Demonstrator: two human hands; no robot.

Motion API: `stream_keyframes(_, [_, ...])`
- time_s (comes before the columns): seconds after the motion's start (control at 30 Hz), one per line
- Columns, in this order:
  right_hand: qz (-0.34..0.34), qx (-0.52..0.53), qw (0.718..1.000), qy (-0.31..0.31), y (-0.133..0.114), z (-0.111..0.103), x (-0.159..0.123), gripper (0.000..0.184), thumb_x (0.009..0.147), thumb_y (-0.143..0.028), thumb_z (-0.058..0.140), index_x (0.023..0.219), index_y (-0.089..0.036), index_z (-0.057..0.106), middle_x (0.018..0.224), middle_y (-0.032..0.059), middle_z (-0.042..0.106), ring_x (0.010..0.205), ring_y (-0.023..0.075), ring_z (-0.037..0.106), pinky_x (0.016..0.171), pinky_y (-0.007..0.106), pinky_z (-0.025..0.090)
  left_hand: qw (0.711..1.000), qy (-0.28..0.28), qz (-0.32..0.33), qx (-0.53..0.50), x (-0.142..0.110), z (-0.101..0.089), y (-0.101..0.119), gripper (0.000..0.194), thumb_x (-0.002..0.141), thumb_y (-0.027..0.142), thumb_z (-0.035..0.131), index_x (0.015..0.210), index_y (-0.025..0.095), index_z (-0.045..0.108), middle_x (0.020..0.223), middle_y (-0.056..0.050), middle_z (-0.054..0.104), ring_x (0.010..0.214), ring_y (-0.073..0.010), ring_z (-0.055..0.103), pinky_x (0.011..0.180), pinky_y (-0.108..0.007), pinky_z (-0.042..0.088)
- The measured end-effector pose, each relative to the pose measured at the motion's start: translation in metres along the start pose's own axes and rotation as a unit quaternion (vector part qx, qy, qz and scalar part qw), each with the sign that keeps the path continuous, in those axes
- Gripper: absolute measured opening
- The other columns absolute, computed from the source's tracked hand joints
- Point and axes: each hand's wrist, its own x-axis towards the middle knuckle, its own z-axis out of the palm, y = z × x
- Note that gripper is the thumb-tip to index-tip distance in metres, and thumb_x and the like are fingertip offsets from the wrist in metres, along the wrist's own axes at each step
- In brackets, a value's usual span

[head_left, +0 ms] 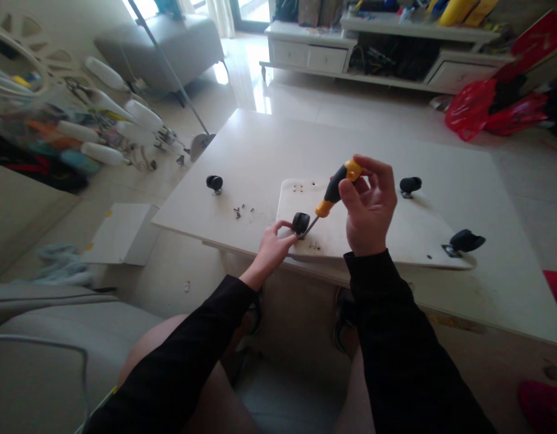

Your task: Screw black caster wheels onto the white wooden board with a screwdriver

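Note:
My right hand (371,202) grips the end of a yellow and black screwdriver (336,187), which slants down to the left. Its tip meets the base of a black caster wheel (301,222) on a white board (346,232). With thumb and forefinger, my left hand (275,246) holds that caster from its left side. The screw at the tip is too small to make out. At the board's right end are two more casters, one at the far edge (410,185) and one at the near corner (466,241).
A loose caster (214,184) stands on the white table (246,144), with several small screws (237,212) near it. Left of the table, a white box (122,232) sits on the floor. A white TV cabinet (308,51) and red plastic bags (472,108) are behind.

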Motion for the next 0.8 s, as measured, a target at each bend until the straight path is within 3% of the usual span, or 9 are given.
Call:
stream_keyframes(0.13, [0.030, 0.027, 0.998, -0.038, -0.0035, 0.0006, -0.0012, 0.033, 0.098, -0.048, 0.062, 0.128, -0.036, 0.062, 0.119, 0.0018, 0.071, 0.112, 0.0206, 0.073, 0.103, 0.049, 0.063, 1.000, 0.002, -0.003, -0.007, -0.0003, 0.0001, -0.0011, 0.021, 0.074, 0.024, 0.074, 0.095, 0.021, 0.073, 0.088, -0.002, 0.070, 0.096, -0.0246, 0.066, 0.097, -0.039, 0.049])
stream_keyframes(0.27, [0.000, 0.002, 1.000, -0.005, -0.0043, 0.0024, 0.0013, 0.037, 0.088, -0.048, 0.076, 0.120, -0.035, 0.062, 0.101, -0.0020, 0.067, 0.100, 0.0176, 0.073, 0.100, 0.046, 0.065, 1.000, 0.005, -0.004, -0.011, 0.0000, 0.0007, -0.0022, 0.021, 0.074, 0.024, 0.075, 0.095, 0.021, 0.073, 0.088, -0.002, 0.070, 0.095, -0.0242, 0.066, 0.096, -0.038, 0.049])
stream_keyframes(0.4, [-0.010, -0.023, 0.999, 0.043, -0.0034, 0.0028, 0.0018, 0.047, 0.075, -0.050, 0.087, 0.112, -0.036, 0.061, 0.099, -0.0034, 0.062, 0.099, 0.0162, 0.071, 0.097, 0.042, 0.065, 1.000, 0.001, 0.006, -0.005, -0.0002, 0.0004, -0.0010, 0.020, 0.075, 0.025, 0.073, 0.094, 0.021, 0.072, 0.093, -0.003, 0.071, 0.101, -0.0256, 0.066, 0.097, -0.039, 0.049])
stream_keyframes(0.5, [0.021, -0.011, 0.999, 0.036, -0.0060, 0.0027, -0.0006, 0.038, 0.086, -0.058, 0.074, 0.114, -0.036, 0.060, 0.108, -0.0002, 0.068, 0.111, 0.0199, 0.072, 0.099, 0.045, 0.064, 1.000, 0.002, 0.002, 0.007, -0.0001, -0.0002, 0.0004, 0.020, 0.074, 0.025, 0.073, 0.094, 0.021, 0.072, 0.094, -0.003, 0.071, 0.103, -0.0266, 0.065, 0.099, -0.040, 0.048])
stream_keyframes(0.63, [0.050, 0.032, 0.998, -0.001, -0.0097, 0.0020, -0.0027, 0.027, 0.096, -0.052, 0.060, 0.118, -0.035, 0.058, 0.118, 0.0016, 0.074, 0.124, 0.0236, 0.072, 0.106, 0.053, 0.061, 1.000, 0.003, -0.004, 0.018, -0.0004, -0.0006, 0.0019, 0.021, 0.074, 0.025, 0.074, 0.095, 0.021, 0.073, 0.092, -0.003, 0.071, 0.102, -0.0270, 0.065, 0.100, -0.041, 0.048])
stream_keyframes(0.8, [0.035, 0.038, 0.999, -0.007, -0.0083, 0.0020, -0.0003, 0.033, 0.090, -0.050, 0.071, 0.115, -0.036, 0.056, 0.100, -0.0021, 0.070, 0.103, 0.0194, 0.076, 0.096, 0.045, 0.065, 1.000, -0.005, -0.009, 0.008, -0.0004, -0.0003, 0.0013, 0.022, 0.076, 0.026, 0.073, 0.098, 0.021, 0.073, 0.094, -0.004, 0.072, 0.101, -0.0261, 0.065, 0.100, -0.041, 0.048])
